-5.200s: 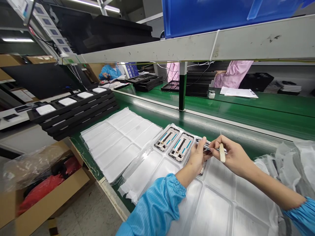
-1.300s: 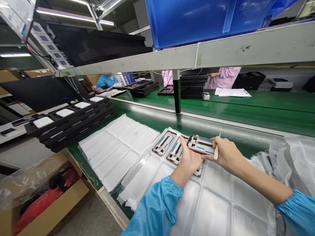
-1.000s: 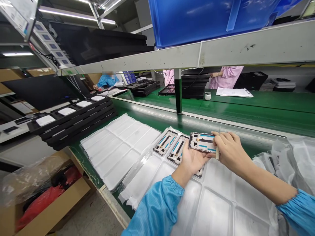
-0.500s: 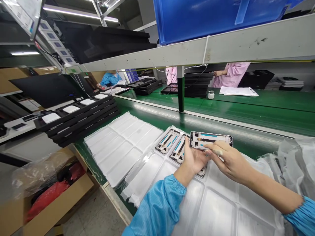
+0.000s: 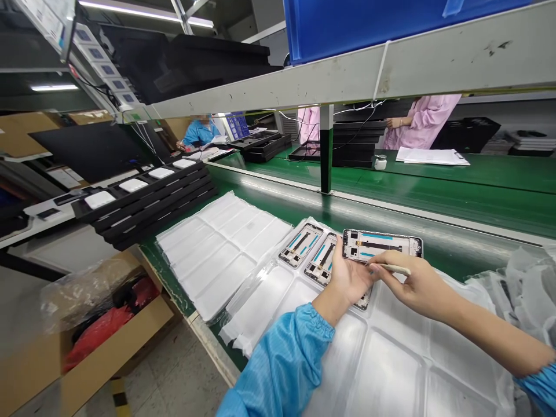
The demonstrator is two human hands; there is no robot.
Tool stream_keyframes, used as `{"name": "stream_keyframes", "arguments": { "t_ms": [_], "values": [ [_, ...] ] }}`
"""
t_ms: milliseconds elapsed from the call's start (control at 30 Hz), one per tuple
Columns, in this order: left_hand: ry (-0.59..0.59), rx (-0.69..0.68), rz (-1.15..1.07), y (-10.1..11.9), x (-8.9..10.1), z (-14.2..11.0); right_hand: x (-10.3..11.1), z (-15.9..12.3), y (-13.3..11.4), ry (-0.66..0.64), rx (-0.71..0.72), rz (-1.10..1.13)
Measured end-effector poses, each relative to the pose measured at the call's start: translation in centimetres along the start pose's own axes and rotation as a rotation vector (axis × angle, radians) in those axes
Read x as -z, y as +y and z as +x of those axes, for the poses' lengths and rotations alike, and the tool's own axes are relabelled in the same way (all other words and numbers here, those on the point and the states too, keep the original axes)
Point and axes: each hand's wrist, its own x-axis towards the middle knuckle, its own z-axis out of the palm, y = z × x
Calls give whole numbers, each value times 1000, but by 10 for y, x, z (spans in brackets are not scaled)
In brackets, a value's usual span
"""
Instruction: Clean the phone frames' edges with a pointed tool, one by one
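Observation:
My left hand [image 5: 347, 282] is palm up, closed at the edge of a phone frame [image 5: 386, 244] with blue strips and a dark flex cable on its inner face. Pinched in my right hand [image 5: 414, 284] is a thin pale stick-like tool [image 5: 397, 269], its tip near the frame's lower edge by my left fingers. Under my hands lies a clear plastic tray [image 5: 388, 370] with compartments. One phone frame [image 5: 301, 245] sits in its far left compartment. A second phone frame [image 5: 320, 262] beside it is partly covered by my left hand.
Another compartmented plastic tray [image 5: 226, 249] lies to the left on the green bench. Stacked black trays [image 5: 152, 202] bear white boxes. Crumpled clear packaging [image 5: 521, 284] is at right. Overhead runs a shelf beam [image 5: 269, 87] with a blue bin [image 5: 391, 26]. A co-worker's pink sleeve [image 5: 434, 119] shows behind.
The view has shifted slightly, moving the scene rightward. My right hand has turned and its fingers have drawn down off the phone frame; more of the pale tool shows. My left hand keeps its hold.

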Motion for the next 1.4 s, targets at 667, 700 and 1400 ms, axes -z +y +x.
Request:
{"name": "stream_keyframes", "arguments": {
  "t_ms": [667, 700, 1400],
  "values": [
    [7, 17, -74, 0, 5, 3, 0, 2, 0, 2, 103, -51],
    [6, 18, -74, 0, 5, 3, 0, 1, 1, 1, 110, -57],
    [13, -6, -79, 1, -1, 0, 2, -3, 8, -154, 311, -227]
  ]
}}
